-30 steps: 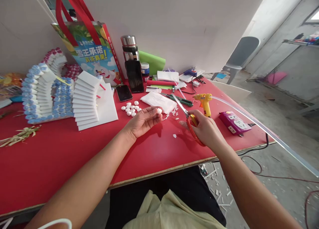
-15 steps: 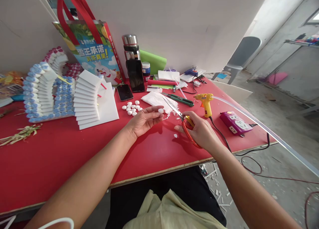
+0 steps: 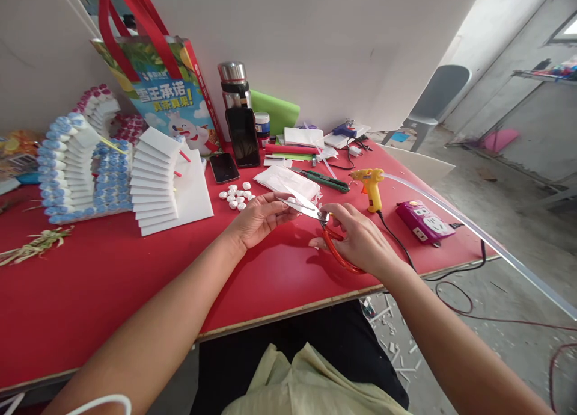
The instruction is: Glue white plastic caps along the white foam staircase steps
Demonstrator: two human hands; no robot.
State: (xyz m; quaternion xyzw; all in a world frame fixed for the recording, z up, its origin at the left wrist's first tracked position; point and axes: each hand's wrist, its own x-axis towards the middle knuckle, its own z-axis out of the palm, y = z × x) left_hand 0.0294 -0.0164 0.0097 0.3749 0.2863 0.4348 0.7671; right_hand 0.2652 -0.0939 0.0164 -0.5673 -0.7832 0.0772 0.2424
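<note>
White piece point(image 3: 293, 201), pinched in left hand point(image 3: 265, 218): likely light, soft, best held edgewise; scissors point(image 3: 323, 217), stiff, gripped in right hand point(image 3: 361, 236)

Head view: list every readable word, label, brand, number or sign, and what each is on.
"雪王承诺": large white characters, front of the shopping bag.
"真茶真果!": yellow characters just below, same bag.
Small white line above both: too small to read surely.
Bag's red side: white lettering, too small.
Jar: label too small.
Yellow glue gun: label too small.
Purple socket box: any markings too small.
No readable numbers.
</note>
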